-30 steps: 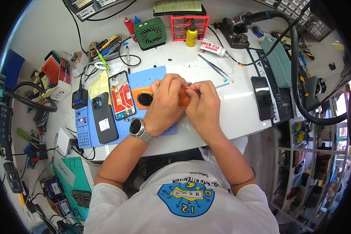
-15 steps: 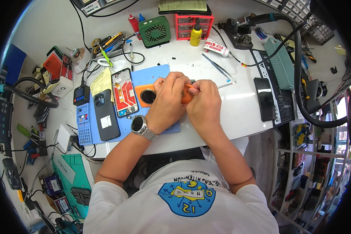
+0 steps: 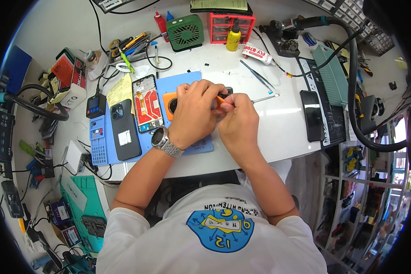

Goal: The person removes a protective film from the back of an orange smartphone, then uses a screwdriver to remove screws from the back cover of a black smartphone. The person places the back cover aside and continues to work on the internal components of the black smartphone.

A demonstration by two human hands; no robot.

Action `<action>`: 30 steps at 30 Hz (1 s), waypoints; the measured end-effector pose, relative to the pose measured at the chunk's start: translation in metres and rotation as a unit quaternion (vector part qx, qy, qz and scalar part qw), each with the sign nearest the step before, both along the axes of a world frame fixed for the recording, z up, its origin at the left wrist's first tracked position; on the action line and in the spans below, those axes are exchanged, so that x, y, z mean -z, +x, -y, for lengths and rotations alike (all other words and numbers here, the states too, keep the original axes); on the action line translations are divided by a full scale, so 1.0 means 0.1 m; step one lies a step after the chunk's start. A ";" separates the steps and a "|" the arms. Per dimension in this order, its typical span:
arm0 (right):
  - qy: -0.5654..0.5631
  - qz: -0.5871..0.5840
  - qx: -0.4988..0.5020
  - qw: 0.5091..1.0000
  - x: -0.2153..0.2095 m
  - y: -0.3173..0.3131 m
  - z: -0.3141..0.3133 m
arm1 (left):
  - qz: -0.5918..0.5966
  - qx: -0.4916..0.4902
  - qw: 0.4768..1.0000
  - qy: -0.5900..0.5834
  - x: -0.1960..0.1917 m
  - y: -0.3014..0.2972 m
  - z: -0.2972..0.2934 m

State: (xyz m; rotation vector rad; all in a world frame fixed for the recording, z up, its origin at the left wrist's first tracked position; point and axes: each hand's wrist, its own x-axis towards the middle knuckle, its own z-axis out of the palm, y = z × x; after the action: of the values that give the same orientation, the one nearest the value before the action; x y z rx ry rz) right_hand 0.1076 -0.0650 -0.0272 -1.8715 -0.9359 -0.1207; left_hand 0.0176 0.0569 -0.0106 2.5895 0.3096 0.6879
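Small orange part (image 3: 220,99): mostly hidden, pinched between the fingertips of both hands. Small dark component (image 3: 227,91): just above the right hand's fingers, touching the orange part, details unclear.

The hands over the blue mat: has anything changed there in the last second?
Hardly anything. Both hands stay pressed together over the blue mat, the left hand and right hand still gripping a small orange piece. Only the camera view shifted slightly. The dark phone, the opened phone frame and the tweezers lie where they were.
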 end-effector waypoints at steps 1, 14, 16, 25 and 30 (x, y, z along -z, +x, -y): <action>0.000 -0.004 -0.002 1.000 0.00 0.01 0.01 | -0.005 0.004 1.000 -0.009 -0.01 0.00 -0.01; 0.000 -0.069 -0.028 0.997 -0.01 0.04 0.05 | 0.011 -0.002 0.999 -0.045 -0.17 -0.08 -0.09; 0.008 -0.029 -0.023 0.999 0.02 0.09 0.05 | -0.009 -0.035 0.999 0.017 -0.22 -0.16 -0.20; -0.041 -0.047 0.014 0.998 -0.04 0.11 0.02 | -0.023 -0.060 0.998 0.005 -0.13 -0.22 -0.22; -0.033 -0.069 -0.005 0.997 -0.10 0.08 0.02 | -0.028 -0.071 0.997 -0.004 -0.11 -0.21 -0.21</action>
State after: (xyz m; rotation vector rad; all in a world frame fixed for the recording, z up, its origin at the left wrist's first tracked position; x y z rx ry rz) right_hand 0.1152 -0.0672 -0.0170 -1.9085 -0.8631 0.0464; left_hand -0.0032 0.0783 0.0007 2.6007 0.5177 0.6607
